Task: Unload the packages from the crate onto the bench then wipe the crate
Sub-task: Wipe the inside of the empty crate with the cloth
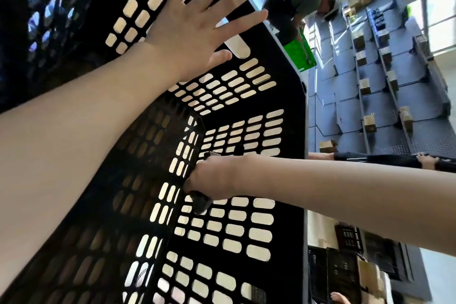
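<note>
The black slotted crate [246, 96] fills most of the view, seen from inside, its walls meeting at a corner near the centre. Pale wood shows through the slots. The left hand [195, 29] lies flat on the upper wall, fingers spread wide. The right hand [212, 175] reaches into the corner, fingers closed around a dark cloth [199, 201] pressed against the wall.

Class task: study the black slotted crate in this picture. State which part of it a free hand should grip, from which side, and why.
Grip the crate's solid top rim, reaching in from its open side. The rim is a plain, continuous band, while the walls are thin slotted lattice. The left hand lies flat on one wall; the right hand is inside with a dark cloth.
</note>
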